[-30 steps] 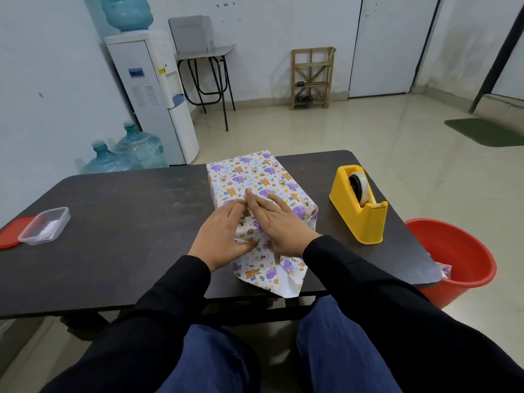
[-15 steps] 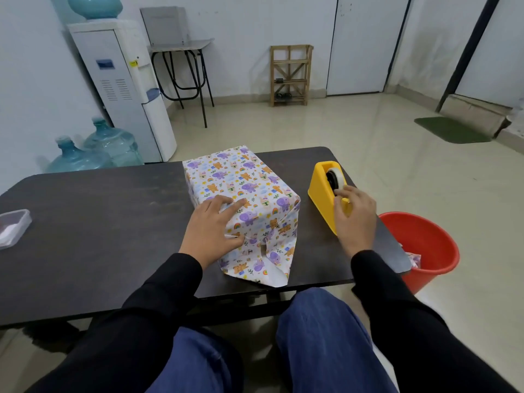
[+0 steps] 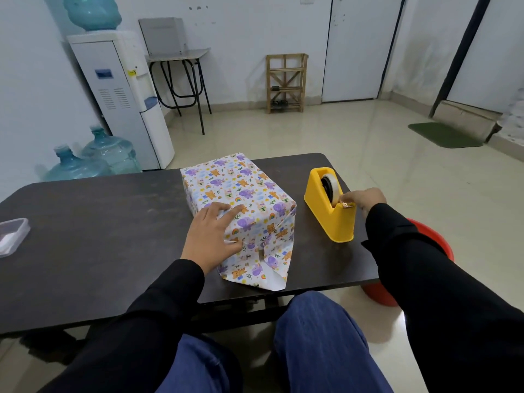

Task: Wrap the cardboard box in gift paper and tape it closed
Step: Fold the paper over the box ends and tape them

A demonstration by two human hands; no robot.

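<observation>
Dark bench [image 3: 99,236]: carries everything; the person sits at its near edge.
Wrapped box [image 3: 241,194]: mid-bench, just left of the dispenser, covered in white gift paper [image 3: 224,171] printed with purple and orange animals. Its near-end flap [image 3: 255,275] lies loose and untaped on the bench. Likely light and stiff. The paper looks thin, slick and easy to tear, so flat pressure on the folds suits it better than pinching.
Yellow tape dispenser [image 3: 331,222]: right of the box, not touching it.
Left hand [image 3: 212,234]: grip open — straight fingers press the box's top near corner, thumb against the folded end.
Right hand [image 3: 365,197]: grip closed — pinching the tape end [image 3: 347,205] at the cutter.
</observation>
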